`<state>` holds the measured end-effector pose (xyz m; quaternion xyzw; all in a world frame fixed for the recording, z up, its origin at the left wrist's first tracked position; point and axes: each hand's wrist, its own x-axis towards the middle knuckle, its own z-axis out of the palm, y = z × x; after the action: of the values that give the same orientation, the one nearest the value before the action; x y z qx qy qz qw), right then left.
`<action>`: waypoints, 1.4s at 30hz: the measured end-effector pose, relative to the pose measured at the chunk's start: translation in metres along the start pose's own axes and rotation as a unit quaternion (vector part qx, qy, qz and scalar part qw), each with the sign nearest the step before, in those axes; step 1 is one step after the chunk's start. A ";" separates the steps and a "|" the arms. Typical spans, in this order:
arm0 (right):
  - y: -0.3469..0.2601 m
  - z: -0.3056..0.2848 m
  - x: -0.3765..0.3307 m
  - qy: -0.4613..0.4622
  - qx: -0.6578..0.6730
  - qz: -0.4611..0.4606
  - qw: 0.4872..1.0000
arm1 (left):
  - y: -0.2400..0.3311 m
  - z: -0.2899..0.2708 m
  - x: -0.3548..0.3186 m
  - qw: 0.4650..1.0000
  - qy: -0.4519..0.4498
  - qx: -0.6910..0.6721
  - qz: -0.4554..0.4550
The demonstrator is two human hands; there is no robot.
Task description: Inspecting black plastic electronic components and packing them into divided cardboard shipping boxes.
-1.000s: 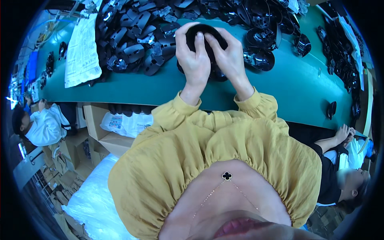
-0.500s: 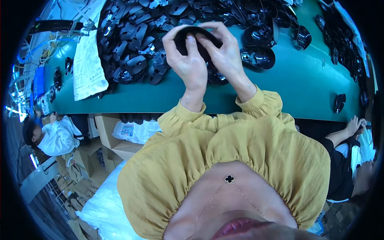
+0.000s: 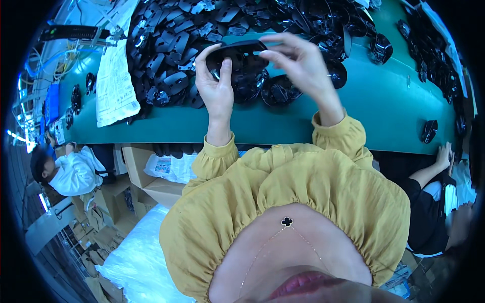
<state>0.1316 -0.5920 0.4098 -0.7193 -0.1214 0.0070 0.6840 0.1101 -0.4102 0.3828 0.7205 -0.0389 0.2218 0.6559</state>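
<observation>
My left hand [image 3: 216, 83] grips a black curved plastic shell [image 3: 237, 48], which looks like a computer mouse cover, with the thumb on its near side. It is held tilted above the bench. At the shell's right end, the thumb and forefinger of my right hand [image 3: 298, 63] close round the edge; the back of this hand is slightly blurred. Just below the shell lie glossy black mouse bodies [image 3: 280, 91]. A large heap of matt black covers [image 3: 169, 55] spreads behind and left of my left hand.
The green bench [image 3: 384, 111] carries more glossy black pieces [image 3: 380, 48] at the back right and along its right edge. A printed paper sheet [image 3: 116, 81] lies left of the heap. Cardboard boxes [image 3: 139, 166] stand below. One person [image 3: 76, 169] sits left, another [image 3: 427, 202] right.
My hands have moved apart: the left shifted left, the right moved right to the shell's end. The shell has turned from a rounded arch to a flatter, sideways position.
</observation>
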 end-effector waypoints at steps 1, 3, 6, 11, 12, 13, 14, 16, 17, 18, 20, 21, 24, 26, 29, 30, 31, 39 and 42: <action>0.011 -0.012 0.011 0.027 -0.094 -0.077 0.992 | -0.002 -0.002 0.001 1.000 0.007 0.002 0.002; 0.025 -0.045 0.027 0.090 -0.372 -0.118 0.916 | -0.011 -0.001 0.003 1.000 0.015 -0.014 -0.020; 0.049 -0.055 0.047 0.126 -0.612 -0.239 0.743 | -0.024 -0.009 0.003 0.996 0.008 -0.057 -0.063; 0.074 -0.052 0.068 0.088 -0.638 -0.146 0.751 | -0.023 -0.009 0.006 0.947 0.001 -0.264 -0.185; 0.075 -0.055 0.070 0.102 -0.641 -0.136 0.748 | -0.022 -0.010 0.008 0.924 -0.025 -0.317 -0.211; 0.078 -0.055 0.072 0.112 -0.641 -0.129 0.748 | -0.021 -0.015 0.007 0.899 -0.046 -0.366 -0.236; 0.082 -0.062 0.077 0.110 -0.654 -0.120 0.739 | -0.024 -0.016 0.009 0.887 -0.061 -0.395 -0.233; 0.082 -0.069 0.078 0.111 -0.637 -0.123 0.752 | -0.026 -0.018 0.011 0.840 -0.069 -0.476 -0.250; 0.078 -0.070 0.077 0.108 -0.632 -0.121 0.758 | -0.027 -0.020 0.012 0.785 -0.080 -0.553 -0.268; 0.073 -0.070 0.075 0.100 -0.640 -0.126 0.752 | -0.029 -0.022 0.012 0.770 -0.077 -0.568 -0.282; 0.065 -0.080 0.070 0.110 -0.627 -0.146 0.757 | -0.029 -0.020 0.011 0.754 -0.068 -0.589 -0.283; 0.060 -0.083 0.069 0.121 -0.615 -0.163 0.762 | -0.029 -0.019 0.012 0.737 -0.061 -0.609 -0.287; 0.049 -0.084 0.067 0.131 -0.596 -0.165 0.775 | -0.036 -0.019 0.015 0.799 -0.069 -0.522 -0.290; 0.050 -0.095 0.067 0.136 -0.553 -0.180 0.802 | -0.017 0.004 0.021 0.945 -0.056 -0.223 -0.231; 0.034 -0.110 0.067 0.107 -0.340 -0.021 0.934 | -0.038 0.021 0.024 0.993 -0.073 0.083 -0.043; 0.033 -0.120 0.067 0.120 -0.293 -0.018 0.949 | -0.036 0.029 0.024 0.986 -0.082 0.141 -0.028; 0.035 -0.120 0.069 0.115 -0.291 -0.020 0.950 | -0.036 0.032 0.022 0.975 -0.084 0.207 -0.017; -0.003 -0.028 0.059 0.056 -0.234 -0.146 0.960 | -0.043 0.036 0.021 0.935 -0.058 0.302 0.176; -0.001 0.023 0.059 -0.082 -0.224 -0.277 0.931 | -0.005 0.028 0.024 0.901 -0.023 -0.380 -0.206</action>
<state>0.1843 -0.5590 0.4182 -0.7882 -0.3702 -0.1515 0.4677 0.1408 -0.4305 0.3861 0.4133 0.0138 0.0332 0.9099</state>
